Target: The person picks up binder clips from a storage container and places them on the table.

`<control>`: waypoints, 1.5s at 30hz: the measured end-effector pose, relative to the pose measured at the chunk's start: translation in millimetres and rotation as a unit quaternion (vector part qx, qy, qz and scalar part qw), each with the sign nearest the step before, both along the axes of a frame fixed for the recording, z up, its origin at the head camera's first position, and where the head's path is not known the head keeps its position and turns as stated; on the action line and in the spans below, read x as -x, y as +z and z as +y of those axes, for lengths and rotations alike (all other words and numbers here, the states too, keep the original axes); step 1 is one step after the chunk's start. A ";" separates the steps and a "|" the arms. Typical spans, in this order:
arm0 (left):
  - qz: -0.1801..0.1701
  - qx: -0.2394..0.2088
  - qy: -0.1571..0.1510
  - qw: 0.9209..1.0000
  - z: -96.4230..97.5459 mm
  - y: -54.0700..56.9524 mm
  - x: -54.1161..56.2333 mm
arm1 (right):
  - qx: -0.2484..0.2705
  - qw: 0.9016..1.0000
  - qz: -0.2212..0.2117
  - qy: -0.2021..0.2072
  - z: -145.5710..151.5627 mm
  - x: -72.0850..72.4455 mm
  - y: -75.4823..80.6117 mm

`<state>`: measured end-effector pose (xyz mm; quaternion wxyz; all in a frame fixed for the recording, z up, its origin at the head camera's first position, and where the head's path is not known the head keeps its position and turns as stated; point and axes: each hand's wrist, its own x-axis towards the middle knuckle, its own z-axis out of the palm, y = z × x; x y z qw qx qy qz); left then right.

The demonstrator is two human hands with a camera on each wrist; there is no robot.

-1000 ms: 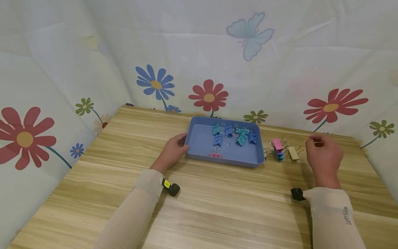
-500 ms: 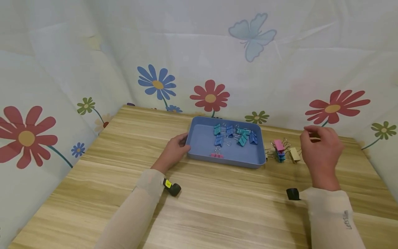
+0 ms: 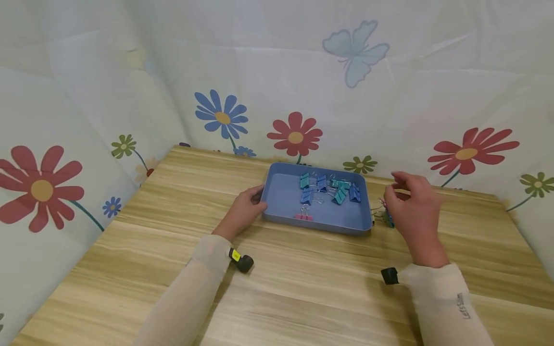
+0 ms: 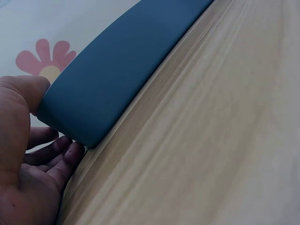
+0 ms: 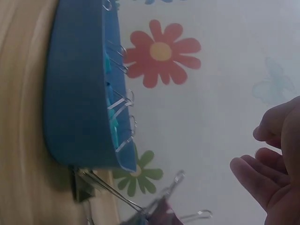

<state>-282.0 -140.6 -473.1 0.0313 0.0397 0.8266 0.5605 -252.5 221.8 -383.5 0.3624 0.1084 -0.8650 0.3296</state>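
Note:
My left hand (image 3: 243, 211) holds the left end of a shallow blue tray (image 3: 277, 220), with the thumb at the rim in the left wrist view and the fingers low against the outer wall. Several blue and teal binder clips (image 3: 339, 194) lie in the tray's right half, and a pink binder clip (image 3: 304, 217) sits by its front wall. To the right of the tray, my right hand (image 3: 416, 211) hovers over a small pile of binder clips (image 3: 390, 219), partly hiding them. Thumb and fingers are apart in the right wrist view (image 5: 276, 173), with nothing seen between them.
The tray stands on a wood-grain table (image 3: 303, 288). Against its right wall, a pale binder clip (image 5: 83, 185) lies on the table. Behind rises a white curtain (image 3: 259, 57) printed with flowers and a butterfly.
My right hand has moved left, from beside the loose clips to above them, and now covers the yellow clip. My left hand stays at the tray.

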 end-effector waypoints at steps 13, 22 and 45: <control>-0.004 -0.001 0.001 1.000 0.0 2.3 -0.9 | -0.005 0.997 -0.053 0.057 -31.3 11.2 -16.7; -0.003 0.000 0.000 1.000 0.5 -0.1 0.3 | -0.008 0.990 -0.123 0.074 -44.5 18.5 -25.2; 0.002 -0.006 0.001 1.000 -0.7 -1.6 1.4 | -0.061 0.956 -0.234 0.164 -93.5 21.8 -42.9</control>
